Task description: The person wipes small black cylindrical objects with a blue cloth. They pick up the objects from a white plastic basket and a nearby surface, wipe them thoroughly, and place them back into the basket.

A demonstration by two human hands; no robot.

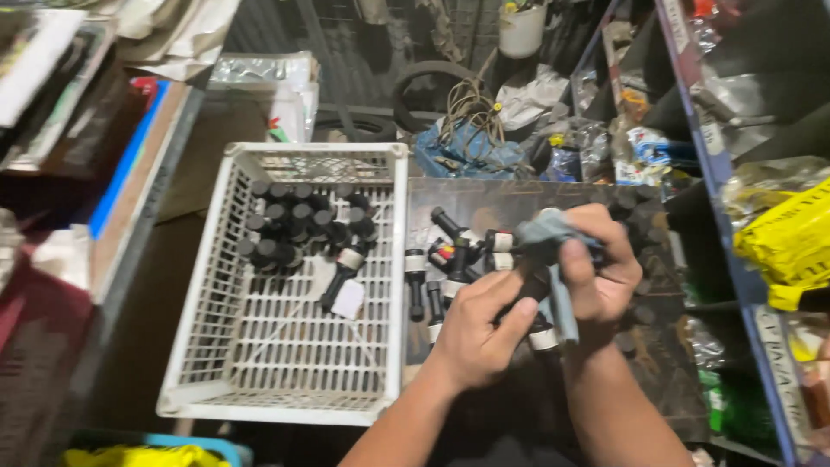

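You are working in dim, uneven light that seems to fall from above and slightly ahead, so the white plastic crate (285, 285) stands out as the brightest surface while the floor beneath it and the lower edge of the view sink into near black. Your left hand (475, 333) and right hand (596, 268) are lit well enough to read but look soft with slight motion blur, and the grey cloth (553, 238) between them is smeared. Toward the corners the shelf frame (718, 182) bows and leans from wide-angle distortion, plastic wrappers there throw small glints, and the clutter at the top is grainy and unsharp.
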